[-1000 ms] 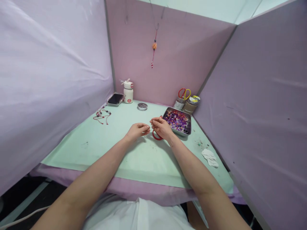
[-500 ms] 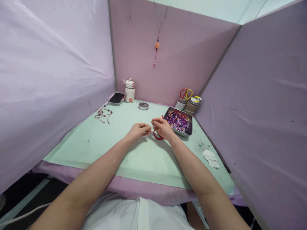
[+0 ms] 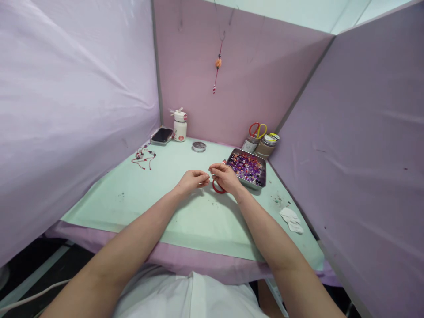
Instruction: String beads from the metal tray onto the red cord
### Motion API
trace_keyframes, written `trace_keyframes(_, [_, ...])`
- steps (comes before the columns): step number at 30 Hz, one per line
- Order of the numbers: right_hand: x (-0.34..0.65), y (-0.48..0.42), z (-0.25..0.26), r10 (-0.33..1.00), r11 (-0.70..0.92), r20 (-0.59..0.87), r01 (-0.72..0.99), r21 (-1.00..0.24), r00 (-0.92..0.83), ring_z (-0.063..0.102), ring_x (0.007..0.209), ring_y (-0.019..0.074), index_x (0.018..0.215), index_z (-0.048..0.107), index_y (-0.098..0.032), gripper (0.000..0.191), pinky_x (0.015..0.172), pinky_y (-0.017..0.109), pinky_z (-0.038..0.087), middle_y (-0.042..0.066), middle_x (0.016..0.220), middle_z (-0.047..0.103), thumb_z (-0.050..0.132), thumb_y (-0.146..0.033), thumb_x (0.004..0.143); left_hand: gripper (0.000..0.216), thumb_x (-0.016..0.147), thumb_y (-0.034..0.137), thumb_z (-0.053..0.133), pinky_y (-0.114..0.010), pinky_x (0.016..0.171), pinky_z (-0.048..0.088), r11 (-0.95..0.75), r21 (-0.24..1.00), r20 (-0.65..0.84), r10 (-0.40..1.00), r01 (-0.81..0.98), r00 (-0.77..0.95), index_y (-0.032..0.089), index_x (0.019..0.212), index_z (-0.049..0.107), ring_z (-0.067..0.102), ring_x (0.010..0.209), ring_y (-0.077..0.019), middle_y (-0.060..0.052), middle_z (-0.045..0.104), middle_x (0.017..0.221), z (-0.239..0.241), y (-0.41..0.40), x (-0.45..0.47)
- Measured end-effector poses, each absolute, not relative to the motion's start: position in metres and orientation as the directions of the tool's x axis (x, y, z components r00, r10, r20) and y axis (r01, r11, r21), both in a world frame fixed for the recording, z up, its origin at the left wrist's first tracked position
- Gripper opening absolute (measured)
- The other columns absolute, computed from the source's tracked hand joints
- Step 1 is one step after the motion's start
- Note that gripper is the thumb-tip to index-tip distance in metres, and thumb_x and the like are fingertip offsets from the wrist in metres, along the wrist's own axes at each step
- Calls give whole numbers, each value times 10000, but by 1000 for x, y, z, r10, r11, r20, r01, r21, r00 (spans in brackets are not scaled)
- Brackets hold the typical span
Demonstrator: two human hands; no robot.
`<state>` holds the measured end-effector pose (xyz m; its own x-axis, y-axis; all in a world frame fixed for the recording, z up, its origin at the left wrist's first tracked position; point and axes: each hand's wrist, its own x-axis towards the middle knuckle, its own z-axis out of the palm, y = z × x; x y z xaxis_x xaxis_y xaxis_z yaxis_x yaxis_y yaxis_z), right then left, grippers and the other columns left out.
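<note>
My left hand and my right hand meet over the middle of the green table top, fingertips pinched close together. What they pinch is too small to make out. Under my right hand lies a red ring-shaped thing, partly hidden by the hand. A metal tray full of purple and pink beads stands right next to my right hand.
Beaded red cords lie at the left. A phone, a white bottle and a small round tin stand at the back. Jars with scissors fill the back right corner. A crumpled tissue lies right. Purple partitions enclose the table.
Both hands stay pinched together in the same spot; only the view has shifted slightly.
</note>
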<state>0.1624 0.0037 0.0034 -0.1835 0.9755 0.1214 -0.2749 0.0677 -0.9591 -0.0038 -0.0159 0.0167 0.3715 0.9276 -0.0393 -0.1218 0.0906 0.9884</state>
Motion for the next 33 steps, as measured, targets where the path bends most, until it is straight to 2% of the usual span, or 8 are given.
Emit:
trace_keyframes(5, [164, 3, 4, 967, 103, 148, -212, -972, -209, 522, 644, 79, 820, 676, -209, 246, 618, 236, 391, -17, 785, 651, 762, -323, 620, 278, 617, 396, 742, -356, 796, 490, 65, 991, -19, 932, -115, 362, 144, 714, 675, 592, 705, -146, -59, 651, 730, 17, -16, -3])
trace_keyframes(13, [168, 0, 8, 958, 143, 172, -140, -980, -228, 583, 746, 116, 943, 625, -213, 345, 648, 243, 415, 7, 844, 672, 750, -305, 634, 303, 625, 404, 737, -335, 766, 491, 42, 995, -8, 937, -90, 350, 133, 747, 677, 591, 690, -137, -55, 653, 734, 13, -13, -3])
trace_keyframes(18, [168, 0, 9, 960, 171, 195, -129, -977, -202, 585, 793, 119, 961, 626, -230, 314, 641, 241, 420, 23, 971, 675, 715, -300, 668, 355, 600, 447, 756, -349, 795, 494, -6, 986, 47, 969, -168, 244, 129, 732, 671, 606, 700, -142, -62, 667, 733, 13, -10, -3])
trace_keyframes(23, [163, 0, 6, 967, 170, 184, -96, -981, -176, 561, 737, 109, 881, 659, -217, 240, 613, 238, 410, 13, 867, 658, 703, -336, 676, 382, 582, 461, 770, -362, 809, 499, -36, 974, 74, 984, -222, 165, 136, 759, 676, 629, 734, -165, -68, 683, 733, 13, -7, -4])
trace_keyframes(33, [148, -6, 7, 968, 225, 233, -82, -971, -94, 469, 587, 88, 792, 647, -199, 233, 541, 228, 360, -27, 653, 568, 697, -395, 676, 356, 580, 444, 778, -379, 821, 510, -34, 979, 71, 981, -201, 183, 138, 733, 683, 635, 718, -163, -65, 688, 717, 12, -9, -2])
